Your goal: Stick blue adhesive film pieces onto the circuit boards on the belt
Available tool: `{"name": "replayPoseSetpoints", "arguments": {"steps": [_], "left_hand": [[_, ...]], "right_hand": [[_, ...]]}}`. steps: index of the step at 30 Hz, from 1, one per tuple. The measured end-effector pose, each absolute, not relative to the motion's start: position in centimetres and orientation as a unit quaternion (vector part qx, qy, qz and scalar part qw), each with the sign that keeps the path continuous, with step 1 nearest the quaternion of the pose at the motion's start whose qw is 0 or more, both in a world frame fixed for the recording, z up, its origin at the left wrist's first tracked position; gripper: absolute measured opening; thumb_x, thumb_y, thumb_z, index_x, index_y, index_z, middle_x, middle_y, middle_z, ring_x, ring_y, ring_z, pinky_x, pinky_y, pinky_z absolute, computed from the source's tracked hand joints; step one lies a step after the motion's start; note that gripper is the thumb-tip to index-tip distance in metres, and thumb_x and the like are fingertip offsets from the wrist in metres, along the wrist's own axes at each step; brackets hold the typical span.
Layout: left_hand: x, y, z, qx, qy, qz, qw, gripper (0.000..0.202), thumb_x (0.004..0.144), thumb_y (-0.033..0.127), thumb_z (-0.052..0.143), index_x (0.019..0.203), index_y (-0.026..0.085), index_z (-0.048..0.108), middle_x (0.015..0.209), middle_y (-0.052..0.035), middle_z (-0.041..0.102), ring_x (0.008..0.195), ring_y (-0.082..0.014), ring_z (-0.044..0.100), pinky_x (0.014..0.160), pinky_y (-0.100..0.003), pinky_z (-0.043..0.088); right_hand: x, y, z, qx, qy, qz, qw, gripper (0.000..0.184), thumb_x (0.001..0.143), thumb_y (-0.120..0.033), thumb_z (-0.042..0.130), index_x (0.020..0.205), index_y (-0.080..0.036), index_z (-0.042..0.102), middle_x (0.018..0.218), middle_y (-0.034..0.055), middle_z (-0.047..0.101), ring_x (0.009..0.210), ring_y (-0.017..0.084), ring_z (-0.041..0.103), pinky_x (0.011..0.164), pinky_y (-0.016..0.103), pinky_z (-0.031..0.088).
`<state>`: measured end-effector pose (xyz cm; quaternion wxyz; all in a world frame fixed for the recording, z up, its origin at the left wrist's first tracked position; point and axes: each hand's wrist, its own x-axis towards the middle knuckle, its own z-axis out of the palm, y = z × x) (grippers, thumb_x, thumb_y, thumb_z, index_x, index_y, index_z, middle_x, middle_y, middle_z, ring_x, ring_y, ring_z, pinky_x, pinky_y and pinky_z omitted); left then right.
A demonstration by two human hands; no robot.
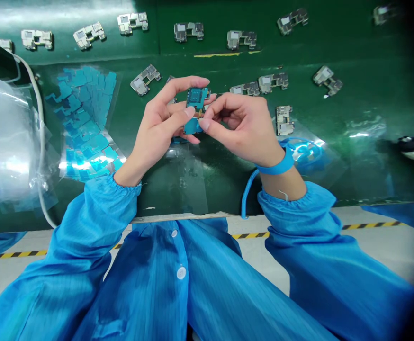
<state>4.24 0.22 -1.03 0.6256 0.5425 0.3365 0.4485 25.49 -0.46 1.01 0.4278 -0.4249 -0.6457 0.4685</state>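
Observation:
My left hand (160,116) holds a small circuit board (195,98) upright between thumb and fingers, above the green bench. The board's facing side is blue-green, with a dark square part near its top and a narrow gap in the middle. My right hand (242,121) is closed in a pinch at the board's lower right edge. Thumb and forefinger cover that corner, so whether a loose piece is between them is hidden. A blue strap (276,163) with a coiled cord circles my right wrist. Partly behind my left fingers lies another blue piece (179,140).
Several similar boards lie along the green bench (178,184), one (284,120) right of my hand. Left is a clear bag (86,118) with flat blue pieces. Beyond it are a white cable (40,137) and clear plastic (8,137). Blue coiled cord (304,151) lies right.

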Motion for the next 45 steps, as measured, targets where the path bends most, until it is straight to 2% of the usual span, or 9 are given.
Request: {"name": "replayPoseSetpoints", "arguments": {"steps": [4, 8, 17, 28, 33, 37, 39, 41, 45], "left_hand": [[4.2, 0.2, -1.0, 0.548, 0.342, 0.444, 0.621, 0.066, 0.093, 0.065, 0.080, 0.150, 0.034, 0.068, 0.125, -0.0063, 0.086, 0.098, -0.0296, 0.086, 0.071, -0.040, 0.074], [4.3, 0.2, -1.1, 0.542, 0.335, 0.446, 0.628, 0.063, 0.095, 0.063, 0.079, 0.150, 0.034, 0.068, 0.133, -0.0074, 0.084, 0.102, -0.0311, 0.086, 0.072, -0.041, 0.075], [4.4, 0.3, -1.5, 0.550, 0.332, 0.464, 0.611, 0.069, 0.094, 0.067, 0.081, 0.154, 0.037, 0.065, 0.145, -0.0081, 0.081, 0.124, -0.0334, 0.084, 0.073, -0.035, 0.077], [4.1, 0.5, -1.8, 0.583, 0.314, 0.484, 0.571, 0.081, 0.090, 0.068, 0.085, 0.159, 0.036, 0.057, 0.158, -0.0110, 0.073, 0.138, -0.0379, 0.078, 0.081, -0.036, 0.078], [4.0, 0.5, -1.8, 0.597, 0.299, 0.506, 0.546, 0.080, 0.091, 0.070, 0.084, 0.160, 0.041, 0.054, 0.161, -0.0085, 0.071, 0.141, -0.0373, 0.077, 0.078, -0.034, 0.077], [4.0, 0.5, -1.8, 0.613, 0.301, 0.502, 0.531, 0.081, 0.094, 0.070, 0.081, 0.162, 0.040, 0.050, 0.164, -0.0094, 0.069, 0.139, -0.0346, 0.078, 0.085, -0.035, 0.078], [4.1, 0.4, -1.8, 0.616, 0.295, 0.504, 0.529, 0.080, 0.095, 0.070, 0.081, 0.162, 0.039, 0.050, 0.163, -0.0093, 0.071, 0.139, -0.0339, 0.078, 0.087, -0.034, 0.077], [4.3, 0.1, -1.4, 0.599, 0.293, 0.514, 0.539, 0.073, 0.096, 0.067, 0.082, 0.157, 0.039, 0.054, 0.157, -0.0078, 0.075, 0.137, -0.0334, 0.079, 0.081, -0.031, 0.076], [4.6, -1.0, 0.3, 0.528, 0.362, 0.513, 0.572, 0.059, 0.099, 0.058, 0.085, 0.149, 0.034, 0.064, 0.129, -0.0052, 0.086, 0.127, -0.0321, 0.084, 0.072, -0.027, 0.074]], "right_hand": [[25.5, -0.5, 1.1, -0.429, -0.650, 0.466, 0.420, 0.039, 0.085, -0.055, 0.098, 0.082, -0.025, 0.073, 0.088, 0.0050, 0.075, 0.091, 0.023, 0.072, 0.080, 0.040, 0.067], [25.6, -0.5, 1.1, -0.431, -0.651, 0.462, 0.421, 0.038, 0.086, -0.054, 0.097, 0.082, -0.025, 0.073, 0.088, 0.0051, 0.075, 0.091, 0.024, 0.072, 0.079, 0.039, 0.066], [25.4, -0.5, 1.3, -0.444, -0.646, 0.434, 0.445, 0.034, 0.087, -0.050, 0.096, 0.083, -0.025, 0.074, 0.082, 0.0024, 0.072, 0.078, 0.020, 0.068, 0.076, 0.037, 0.063], [25.3, -0.7, 2.0, -0.432, -0.635, 0.419, 0.485, 0.045, 0.097, -0.070, 0.082, 0.086, -0.026, 0.077, 0.083, 0.0030, 0.073, 0.074, 0.020, 0.068, 0.073, 0.038, 0.060], [25.3, -0.4, 2.0, -0.446, -0.623, 0.401, 0.503, 0.050, 0.095, -0.076, 0.079, 0.085, -0.027, 0.073, 0.080, 0.0025, 0.070, 0.074, 0.021, 0.066, 0.074, 0.038, 0.060], [25.1, -0.5, 1.9, -0.431, -0.627, 0.425, 0.490, 0.051, 0.096, -0.076, 0.078, 0.086, -0.027, 0.072, 0.081, 0.0021, 0.070, 0.074, 0.019, 0.064, 0.070, 0.035, 0.055], [25.0, -0.6, 1.7, -0.417, -0.641, 0.441, 0.470, 0.050, 0.096, -0.074, 0.080, 0.085, -0.026, 0.071, 0.080, 0.0020, 0.070, 0.074, 0.019, 0.062, 0.069, 0.034, 0.053], [24.8, -0.8, 1.4, -0.404, -0.658, 0.445, 0.454, 0.050, 0.095, -0.071, 0.082, 0.083, -0.025, 0.069, 0.078, 0.0011, 0.068, 0.073, 0.018, 0.059, 0.068, 0.033, 0.051], [24.6, -0.9, 1.3, -0.395, -0.680, 0.440, 0.434, 0.049, 0.096, -0.066, 0.083, 0.082, -0.023, 0.066, 0.074, -0.0004, 0.064, 0.070, 0.016, 0.054, 0.067, 0.031, 0.047]]}}
